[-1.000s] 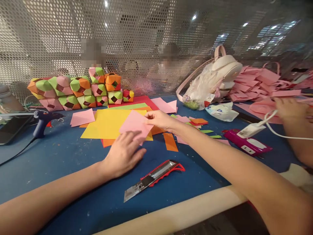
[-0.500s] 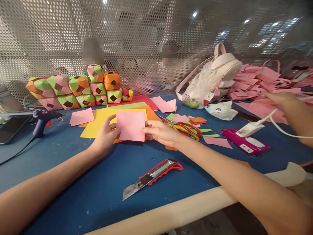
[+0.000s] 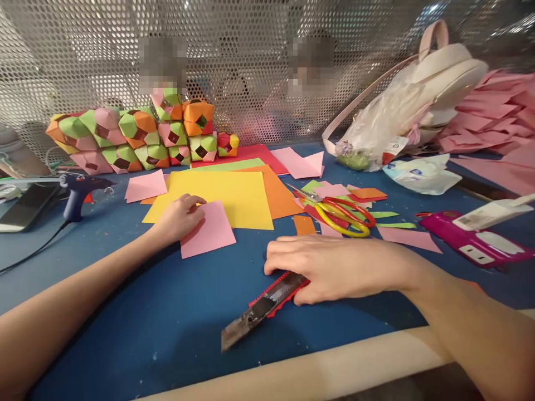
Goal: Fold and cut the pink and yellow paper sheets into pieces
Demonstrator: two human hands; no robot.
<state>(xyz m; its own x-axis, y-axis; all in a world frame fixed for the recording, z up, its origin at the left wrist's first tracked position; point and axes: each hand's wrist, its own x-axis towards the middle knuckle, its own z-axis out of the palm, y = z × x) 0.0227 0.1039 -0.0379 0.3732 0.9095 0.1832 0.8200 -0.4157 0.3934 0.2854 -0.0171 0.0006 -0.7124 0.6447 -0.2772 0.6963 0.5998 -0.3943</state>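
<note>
Along the near side, a pale rounded edge [image 3: 292, 373] borders the blue tabletop [image 3: 188, 312]. Just beyond it: utility knife [image 3: 273, 298], blade out and angled toward the near left. Should be light and rigid; take it by the red-trimmed handle, fingers well off the steel. Right hand [image 3: 330, 267] is over the handle's far end, thumb on the near side, fingers on the far side. Can't tell if it's gripping or just touching.

Hands are apart. Left hand [image 3: 178, 220] is pinching the pink square [image 3: 211, 234] by its left part, ahead of the knife and a bit left. Square is probably one thin sheet: near weightless, bends and creases easily, slides on smooth stuff. Hold it by a margin, light pressure, keep corners flat.

Room to move: blue surface between left forearm and blade, plus a strip between square and right fingers. Tighter past the right hand, where scissors [image 3: 349, 232] with red and yellow handles sit on paper scraps.

Further out: yellow sheet [image 3: 246, 195], near edge right behind the square, could snag or drag. Blue glue gun [image 3: 77, 197] off left with its cord. Folded paper balls [image 3: 137, 131] stacked at the back against perforated metal [image 3: 251, 22]; look crushable.
</note>
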